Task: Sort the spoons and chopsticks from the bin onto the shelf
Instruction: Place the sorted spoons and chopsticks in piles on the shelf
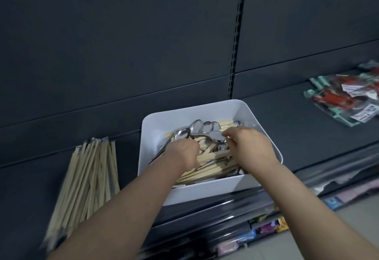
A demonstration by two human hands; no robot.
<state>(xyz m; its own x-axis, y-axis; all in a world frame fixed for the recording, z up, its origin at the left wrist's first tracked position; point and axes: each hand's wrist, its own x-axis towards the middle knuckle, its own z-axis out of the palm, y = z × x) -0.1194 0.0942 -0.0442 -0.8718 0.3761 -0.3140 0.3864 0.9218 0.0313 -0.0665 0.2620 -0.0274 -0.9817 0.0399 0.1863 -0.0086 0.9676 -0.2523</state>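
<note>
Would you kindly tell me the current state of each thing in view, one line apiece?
white bin: upright on the shelf, holding mixed spoons and chopsticks.
chopstick pile: lying on the shelf, left of the bin.
left hand: in the bin, fingers curled into the cutlery; grip hidden.
right hand: in the bin, fingertips pinching a spoon.
red packets: lying on the shelf, far right.
</note>
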